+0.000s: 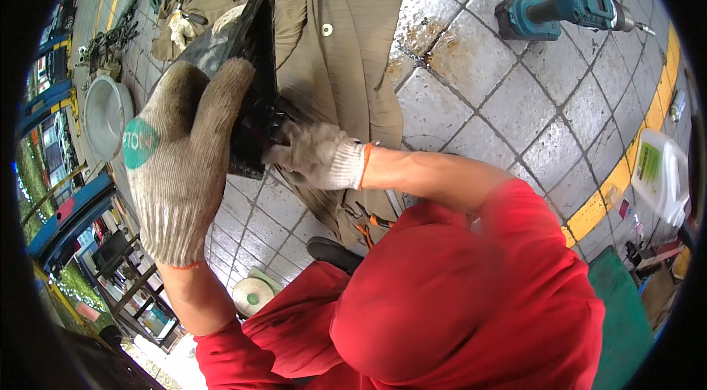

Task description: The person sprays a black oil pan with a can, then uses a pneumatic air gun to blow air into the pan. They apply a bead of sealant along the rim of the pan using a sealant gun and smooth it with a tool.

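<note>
My left hand [180, 162], in a knitted work glove, grips the edge of a black, curved, panel-like part [254, 40] that stands tilted. Its thumb lies along the near edge while the other fingers wrap over the outer side. On the part's dark inner side is my right hand [313, 154], in a dirty grey glove with an orange-trimmed cuff. Those fingers are curled together against the part, and whatever they pinch is hidden. Below the right wrist, orange-and-black handled pliers [368, 224] lie on the brown cloth [361, 44].
A teal cordless drill [563, 14] lies on the tiles at upper right. A round disc, perhaps a washer [326, 30], rests on the cloth. At left stands a metal basin [107, 114]; at right, a white jug [659, 173]. A round, pale disc [252, 294] sits beside my left forearm.
</note>
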### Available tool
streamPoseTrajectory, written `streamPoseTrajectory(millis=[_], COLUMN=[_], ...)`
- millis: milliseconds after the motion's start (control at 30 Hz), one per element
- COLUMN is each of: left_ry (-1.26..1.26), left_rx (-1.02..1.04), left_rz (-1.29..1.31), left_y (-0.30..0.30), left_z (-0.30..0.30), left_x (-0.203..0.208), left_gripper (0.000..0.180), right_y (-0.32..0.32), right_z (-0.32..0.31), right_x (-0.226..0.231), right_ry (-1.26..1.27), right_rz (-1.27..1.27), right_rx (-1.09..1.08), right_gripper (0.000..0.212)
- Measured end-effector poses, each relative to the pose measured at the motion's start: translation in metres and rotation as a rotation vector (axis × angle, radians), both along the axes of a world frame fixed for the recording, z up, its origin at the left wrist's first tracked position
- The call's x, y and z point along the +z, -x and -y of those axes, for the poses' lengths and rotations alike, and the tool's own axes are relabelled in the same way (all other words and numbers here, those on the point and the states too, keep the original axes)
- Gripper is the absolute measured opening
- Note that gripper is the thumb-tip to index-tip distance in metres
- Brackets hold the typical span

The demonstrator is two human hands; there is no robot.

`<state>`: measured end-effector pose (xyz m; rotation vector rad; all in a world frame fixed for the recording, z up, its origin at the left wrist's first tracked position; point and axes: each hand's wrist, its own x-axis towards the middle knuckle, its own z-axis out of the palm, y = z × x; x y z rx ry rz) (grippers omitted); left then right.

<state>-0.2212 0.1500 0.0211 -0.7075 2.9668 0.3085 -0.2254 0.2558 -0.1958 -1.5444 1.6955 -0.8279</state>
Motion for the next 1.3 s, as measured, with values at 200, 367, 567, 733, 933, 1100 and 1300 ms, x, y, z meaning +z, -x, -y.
streamPoseTrajectory(millis=[200,367,567,733,933,1100,1300], left_ry=[-0.109,-0.096,-0.054,-0.002,-0.064,-0.045,-0.116], left_rx=[0.254,0.231,0.189,0.194,0.177,0.171,0.168], left_rz=[-0.027,-0.033,-0.002,0.043,0.015,0.041,-0.01], left_y=[0.01,0.008,0.006,0.006,0.007,0.005,0.002], left_z=[-0.023,-0.017,-0.015,-0.02,-0.018,-0.013,-0.01], left_x=[0.001,0.0,0.005,0.006,0.003,0.007,0.005], left_gripper=[0.041,0.037,0.04,0.041,0.039,0.038,0.035], right_y=[0.003,0.01,0.021,0.035,0.042,0.031,0.022], right_z=[-0.003,0.0,-0.001,0.001,0.001,0.002,0.014], right_x=[-0.003,-0.008,-0.021,-0.026,-0.044,-0.036,-0.038], right_ry=[-0.041,-0.088,-0.047,-0.042,0.049,0.112,0.246], right_rz=[-0.014,0.0,0.053,0.165,0.271,0.276,0.362], right_rx=[0.014,-0.006,-0.247,-0.253,-0.403,-0.364,-0.367], right_gripper=[0.054,0.051,0.052,0.055,0.057,0.054,0.054])
